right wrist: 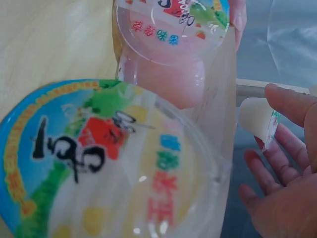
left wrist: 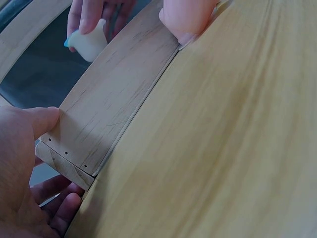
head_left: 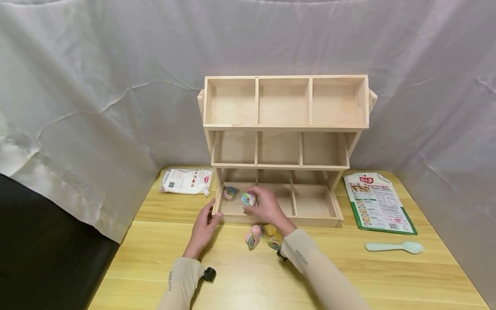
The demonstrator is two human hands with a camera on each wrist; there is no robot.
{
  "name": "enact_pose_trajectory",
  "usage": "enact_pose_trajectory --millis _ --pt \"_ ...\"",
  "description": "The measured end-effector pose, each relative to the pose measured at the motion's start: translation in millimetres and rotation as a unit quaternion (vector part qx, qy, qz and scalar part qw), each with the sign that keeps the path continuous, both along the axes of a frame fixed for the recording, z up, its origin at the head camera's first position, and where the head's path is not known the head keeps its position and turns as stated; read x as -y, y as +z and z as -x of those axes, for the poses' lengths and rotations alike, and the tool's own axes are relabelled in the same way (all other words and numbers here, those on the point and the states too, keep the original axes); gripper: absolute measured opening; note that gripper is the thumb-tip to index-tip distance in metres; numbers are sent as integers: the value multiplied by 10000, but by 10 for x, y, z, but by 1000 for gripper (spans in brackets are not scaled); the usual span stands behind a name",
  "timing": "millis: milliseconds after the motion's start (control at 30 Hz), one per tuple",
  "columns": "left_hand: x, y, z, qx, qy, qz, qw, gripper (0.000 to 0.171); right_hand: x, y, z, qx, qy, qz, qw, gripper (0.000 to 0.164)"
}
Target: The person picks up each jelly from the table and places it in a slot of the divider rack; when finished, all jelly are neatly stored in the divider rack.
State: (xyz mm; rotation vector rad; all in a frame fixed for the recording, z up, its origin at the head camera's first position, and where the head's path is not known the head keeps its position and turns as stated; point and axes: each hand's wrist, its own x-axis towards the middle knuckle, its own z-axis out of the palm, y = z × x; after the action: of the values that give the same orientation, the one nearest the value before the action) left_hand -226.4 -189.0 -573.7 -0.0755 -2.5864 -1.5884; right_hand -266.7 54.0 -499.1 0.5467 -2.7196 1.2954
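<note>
My right hand pinches a small white jelly cup with a printed lid over the lower left compartment of a wooden three-tier rack. In the right wrist view the cup is tipped sideways between thumb and fingers. A pink jelly cup lies at the back left of that compartment. My left hand holds the rack's front left bottom corner, thumb on the front board. In front of the rack lie pink jelly cups and yellow jelly cups, partly beside my right wrist.
A white spouted pouch lies left of the rack. To the right are a flat green-and-white food packet and a pale green spoon. Grey cloth hangs behind the wooden table.
</note>
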Motion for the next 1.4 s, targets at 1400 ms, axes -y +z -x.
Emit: enact_pose_trajectory --millis 1400 --pt "-11 -7 -9 129 69 -93 9999 66 90 -302 180 296 -124 -754 9966 50"
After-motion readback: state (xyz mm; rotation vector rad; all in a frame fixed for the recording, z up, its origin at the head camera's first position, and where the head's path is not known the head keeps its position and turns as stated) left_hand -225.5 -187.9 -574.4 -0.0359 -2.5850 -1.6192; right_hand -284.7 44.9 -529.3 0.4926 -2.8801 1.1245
